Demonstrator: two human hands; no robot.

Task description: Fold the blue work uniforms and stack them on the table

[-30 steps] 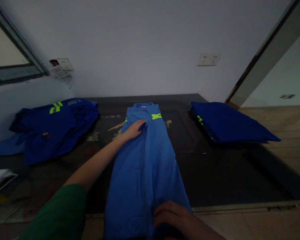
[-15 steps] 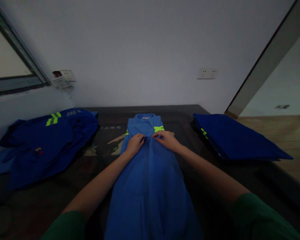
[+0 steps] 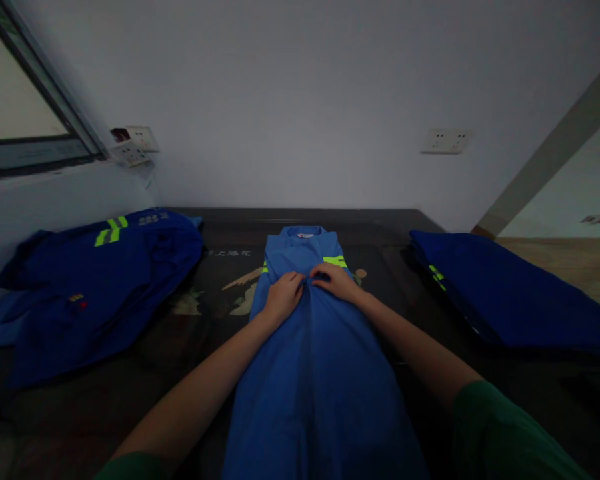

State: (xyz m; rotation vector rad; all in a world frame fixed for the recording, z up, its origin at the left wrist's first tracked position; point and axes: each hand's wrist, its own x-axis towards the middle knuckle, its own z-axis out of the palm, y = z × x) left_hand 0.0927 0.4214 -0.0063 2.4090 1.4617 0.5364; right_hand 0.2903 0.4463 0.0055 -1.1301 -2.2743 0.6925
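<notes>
A blue work garment (image 3: 315, 347) with a collar and yellow-green reflective bands lies lengthwise in front of me, collar at the far end. My left hand (image 3: 286, 293) is closed on its cloth along the middle line, just below the chest. Opposite it, my right hand (image 3: 335, 280) pinches the same gathered cloth, fingertips close to the left ones. The fabric bunches up slightly between them. Below the hands the garment widens toward me and runs out of the bottom of the view. What lies under the fingertips is hidden.
The dark table (image 3: 370, 230) has printed decoration and stands against a white wall (image 3: 290, 107). On the left lies a rumpled dark blue garment (image 3: 100, 287) with reflective strips. A folded dark blue stack (image 3: 510, 287) rests on the right. Wall sockets (image 3: 446, 141) are behind.
The view has shifted a little, so things near the middle sit further right. Both hands stay at the same part of the garment, their fingertips slightly closer together.
</notes>
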